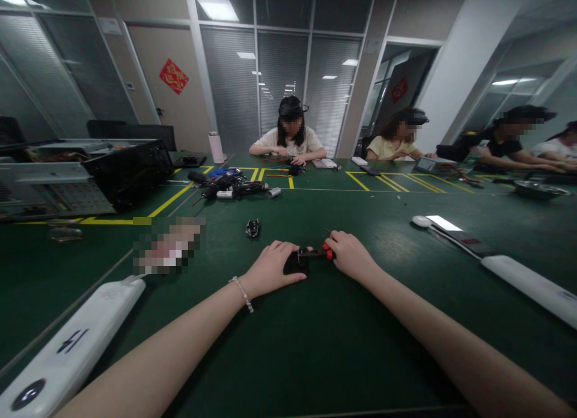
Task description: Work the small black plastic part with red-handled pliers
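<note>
My left hand (pixel 270 268), with a bead bracelet on the wrist, is curled over a small black object (pixel 296 263) lying on the green table (pixel 315 346). My right hand (pixel 349 254) is closed on a small tool with red handles (pixel 325 253) whose tip reaches to the black object. Both hands rest on the table surface. A small black part (pixel 252 227) lies a little beyond my left hand.
White power strips lie at the near left (pixel 72 346) and at the right (pixel 527 283). An open computer case (pixel 81 175) stands at the far left. A pile of black tools (pixel 229 187) sits mid-table. Three people work at the far side.
</note>
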`<state>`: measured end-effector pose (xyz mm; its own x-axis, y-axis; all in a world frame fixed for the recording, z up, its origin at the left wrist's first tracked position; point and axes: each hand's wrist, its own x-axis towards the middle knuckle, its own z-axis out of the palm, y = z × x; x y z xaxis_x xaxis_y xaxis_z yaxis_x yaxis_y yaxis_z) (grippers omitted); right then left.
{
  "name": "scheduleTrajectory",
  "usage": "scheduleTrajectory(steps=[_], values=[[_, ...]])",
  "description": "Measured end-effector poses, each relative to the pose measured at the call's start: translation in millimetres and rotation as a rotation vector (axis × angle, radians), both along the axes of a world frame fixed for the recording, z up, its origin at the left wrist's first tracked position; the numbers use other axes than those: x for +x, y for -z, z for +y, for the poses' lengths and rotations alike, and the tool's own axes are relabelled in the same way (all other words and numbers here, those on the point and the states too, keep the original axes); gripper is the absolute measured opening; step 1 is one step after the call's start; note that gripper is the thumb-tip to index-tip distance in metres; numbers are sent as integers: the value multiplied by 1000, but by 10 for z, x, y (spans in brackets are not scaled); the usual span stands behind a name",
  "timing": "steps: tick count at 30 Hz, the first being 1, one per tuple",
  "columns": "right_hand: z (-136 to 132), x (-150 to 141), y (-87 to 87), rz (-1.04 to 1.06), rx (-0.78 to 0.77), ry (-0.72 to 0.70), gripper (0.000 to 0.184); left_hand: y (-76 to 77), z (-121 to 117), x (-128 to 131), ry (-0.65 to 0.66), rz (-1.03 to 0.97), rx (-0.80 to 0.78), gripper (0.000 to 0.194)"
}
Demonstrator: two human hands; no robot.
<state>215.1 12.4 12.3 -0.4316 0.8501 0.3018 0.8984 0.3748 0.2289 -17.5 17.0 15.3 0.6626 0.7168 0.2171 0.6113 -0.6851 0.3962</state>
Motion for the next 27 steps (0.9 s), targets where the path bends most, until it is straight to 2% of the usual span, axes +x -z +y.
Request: scheduleTrajectory(steps=[27], values=[[16, -16, 9, -12, -22, 0, 27, 24, 20, -1, 7, -8, 24, 56]])
